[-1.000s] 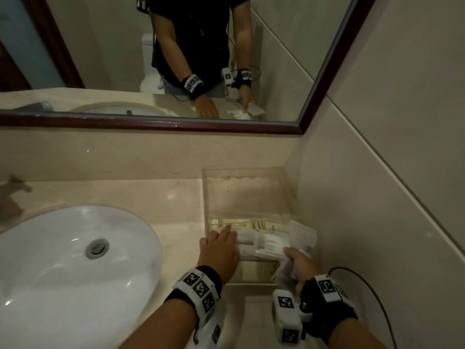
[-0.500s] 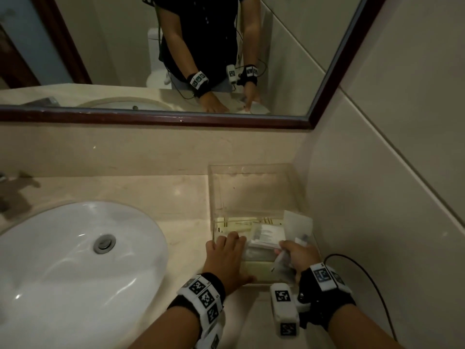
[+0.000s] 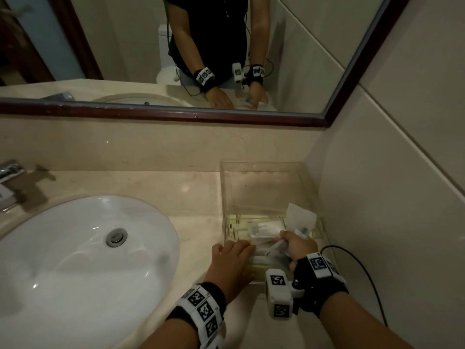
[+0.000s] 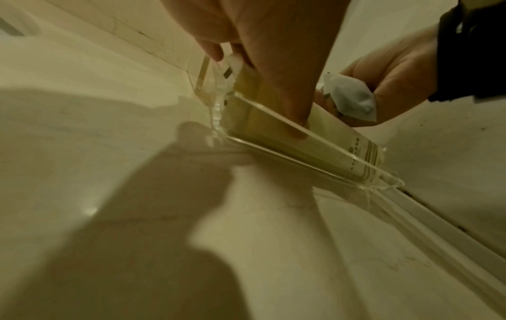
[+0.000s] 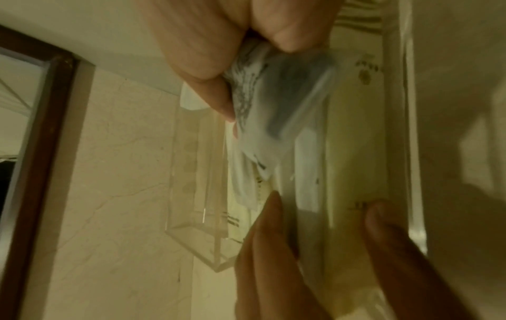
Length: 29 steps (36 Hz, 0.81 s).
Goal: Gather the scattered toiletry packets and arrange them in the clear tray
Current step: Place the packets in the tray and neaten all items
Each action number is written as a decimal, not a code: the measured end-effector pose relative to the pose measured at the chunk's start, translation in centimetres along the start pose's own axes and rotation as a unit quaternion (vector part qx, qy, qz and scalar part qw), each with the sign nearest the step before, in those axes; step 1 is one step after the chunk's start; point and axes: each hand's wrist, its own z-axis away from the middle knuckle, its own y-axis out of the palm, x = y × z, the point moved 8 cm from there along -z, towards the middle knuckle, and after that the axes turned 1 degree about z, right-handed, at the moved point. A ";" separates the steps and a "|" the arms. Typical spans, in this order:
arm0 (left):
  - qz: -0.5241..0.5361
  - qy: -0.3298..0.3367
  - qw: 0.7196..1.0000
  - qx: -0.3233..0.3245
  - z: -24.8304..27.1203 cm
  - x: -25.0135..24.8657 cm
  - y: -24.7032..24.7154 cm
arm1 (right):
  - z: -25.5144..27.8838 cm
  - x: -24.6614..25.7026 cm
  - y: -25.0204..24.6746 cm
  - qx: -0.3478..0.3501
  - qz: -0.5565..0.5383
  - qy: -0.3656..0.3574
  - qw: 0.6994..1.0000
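The clear tray (image 3: 261,164) stands on the counter in the corner by the wall. Cream boxes (image 3: 239,222) and white packets (image 3: 264,229) lie in its near half. My left hand (image 3: 237,250) is at the tray's near left corner, fingers straight and pressing on the packets, as the left fingers (image 5: 268,238) show in the right wrist view. My right hand (image 3: 297,245) pinches a white sachet (image 3: 300,217) with a dark item inside, low over the tray's right side. The sachet (image 4: 350,99) (image 5: 282,104) shows in both wrist views. The tray's far half is bare.
A white sink basin (image 3: 83,248) fills the counter left of the tray, with a chrome faucet (image 3: 10,172) at the far left. The tiled wall (image 3: 377,197) runs close along the tray's right side. A black cable (image 3: 364,270) lies near the wall. A mirror (image 3: 302,34) hangs above.
My left hand has slid back toward the tray's near left corner. My right hand has lowered the white sachet closer to the packets in the tray.
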 end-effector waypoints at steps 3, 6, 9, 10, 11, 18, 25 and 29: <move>0.011 0.006 1.000 -0.010 0.5 0.2 -0.3 | 0.4 0.0 0.4 0.002 -0.001 0.001 1.000; 0.014 0.011 1.000 -0.008 0.7 0.3 -0.3 | 0.0 -0.4 1.6 0.035 0.054 -0.013 0.998; 0.014 0.003 1.000 -0.022 0.7 0.1 -0.9 | 0.5 -0.2 2.5 0.059 0.132 -0.021 0.989; 0.018 -0.004 0.999 -0.031 0.7 0.1 -1.2 | 0.9 0.2 2.6 0.058 0.162 -0.031 0.985; 0.020 -0.011 0.999 -0.028 0.7 0.1 -1.4 | 1.4 0.7 2.7 0.057 0.188 -0.044 0.979; -0.016 -0.005 0.999 -0.037 -0.6 -0.8 -1.7 | 2.2 1.8 3.0 0.066 0.254 -0.097 0.960; 0.005 0.006 0.998 0.064 -2.3 -1.9 0.2 | 2.1 1.2 0.0 0.020 0.082 -0.084 0.993; -0.021 -0.014 0.996 0.087 -2.4 -1.5 1.4 | 1.3 -0.7 -2.2 -0.008 -0.051 -0.005 0.999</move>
